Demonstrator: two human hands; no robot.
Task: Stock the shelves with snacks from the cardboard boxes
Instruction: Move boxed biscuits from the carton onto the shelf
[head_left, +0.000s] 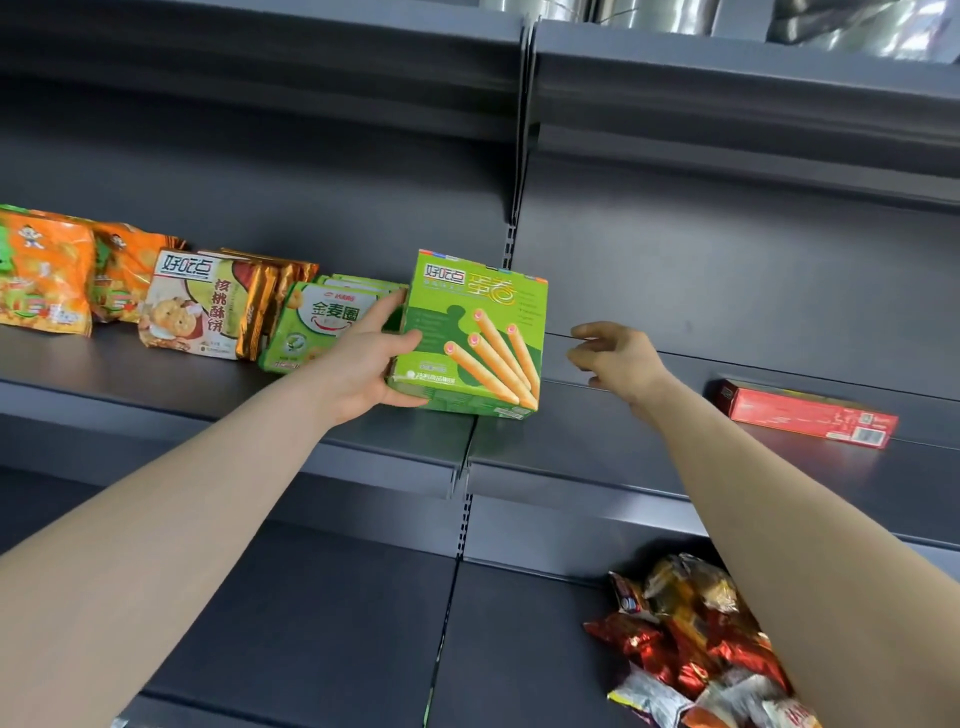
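Green box (470, 332): stands on the middle shelf (156, 395) at the joint of two shelf sections, printed face to the camera, writing upright, reads "好吃点"; the pictured biscuit sticks run diagonally.
Left hand (371, 358): grasps the box's left edge, thumb on the front face.
Right hand (615, 358): released, fingers loosely curled, near the box's right side, not touching.
Green packets (311, 327): just left of the box, marked "金麦圈".
Biscuit pack (197, 306): marked "好吃点 核桃酥饼".
Red box (808, 413): lies flat, long axis across the shelf.

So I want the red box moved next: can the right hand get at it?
Probably yes: the right hand holds nothing, and only bare shelf lies between it and the red box.
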